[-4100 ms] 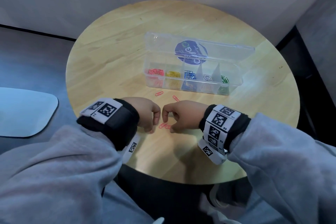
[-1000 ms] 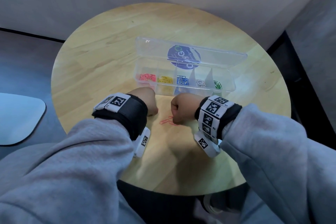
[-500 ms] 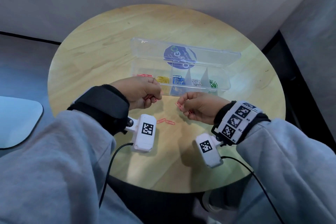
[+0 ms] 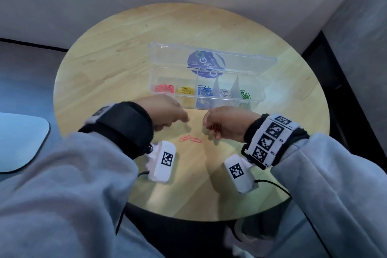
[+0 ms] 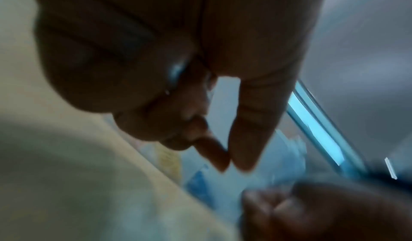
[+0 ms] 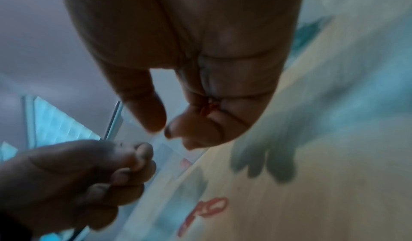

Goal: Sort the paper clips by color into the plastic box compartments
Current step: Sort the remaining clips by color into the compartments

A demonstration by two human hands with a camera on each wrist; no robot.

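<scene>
Both hands lifted since prev — right hand [image 4: 227, 122] grips red clips [image 4: 215, 128], left hand [image 4: 165, 114] unclear.

Your left hand [image 4: 165, 114] and right hand [image 4: 225, 123] hang side by side over the table [image 4: 109, 65], a small gap between them. Just beyond both hands the box [image 4: 206, 92] sits on the table, its lid [image 4: 211, 60] lying open on the side away from you. Inside the box, heaps of paper clips [image 4: 204, 91] lie in a row of compartments running from beyond your left hand to beyond your right. Nearer you, below the gap between your hands, loose clips [image 4: 190, 139] lie on the table.
</scene>
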